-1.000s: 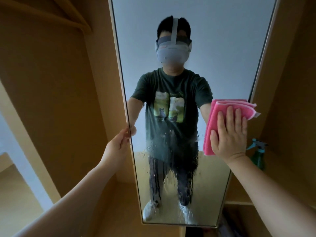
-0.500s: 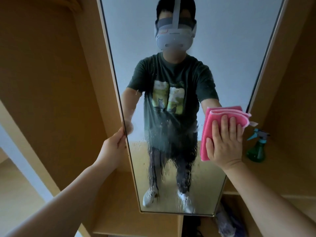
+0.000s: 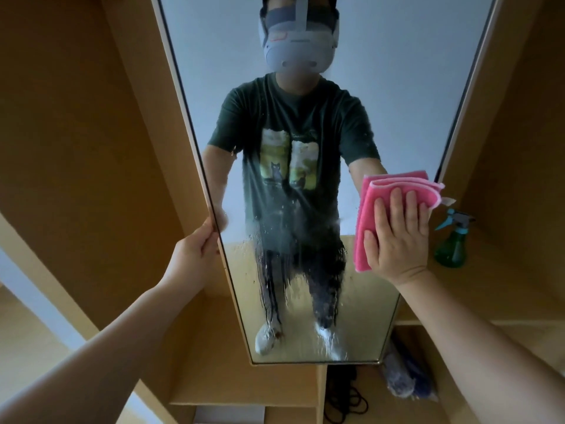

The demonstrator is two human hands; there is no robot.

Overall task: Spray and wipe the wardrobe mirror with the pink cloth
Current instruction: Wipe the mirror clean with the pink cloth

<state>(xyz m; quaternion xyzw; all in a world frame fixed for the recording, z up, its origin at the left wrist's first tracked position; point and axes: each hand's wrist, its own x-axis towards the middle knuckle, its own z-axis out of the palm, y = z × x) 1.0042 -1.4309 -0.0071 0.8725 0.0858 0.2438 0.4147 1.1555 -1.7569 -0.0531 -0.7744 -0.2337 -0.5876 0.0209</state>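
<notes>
Head view. Hazard, first: the right hand [image 3: 397, 240] lays its fingers [image 3: 397, 203] straight and close together, flat on a folded pink cloth [image 3: 367, 215], pressing it rather than clutching it. On wet glass the pad could probably slide from under the palm or unfold and leave smears. Hazard, second: the left hand [image 3: 195, 255] has its fingers [image 3: 211, 237] curled round the left edge of a tall narrow wardrobe mirror [image 3: 382, 56]. If that grasp loosens, a hard push may swing or shake the panel. Cloth: against the glass at the mirror's right edge, about mid-height. Runs and droplets of spray [image 3: 293, 270]: down the centre and lower half, left of and below the cloth, apparently not yet wiped, so drips may reach the bottom edge. Green translucent plastic spray bottle [image 3: 451, 246] with a teal trigger: upright on a tan wooden shelf [image 3: 489, 286] just right of the mirror, in no hand. Tan wooden wardrobe panels [image 3: 91, 133]: on both sides.
</notes>
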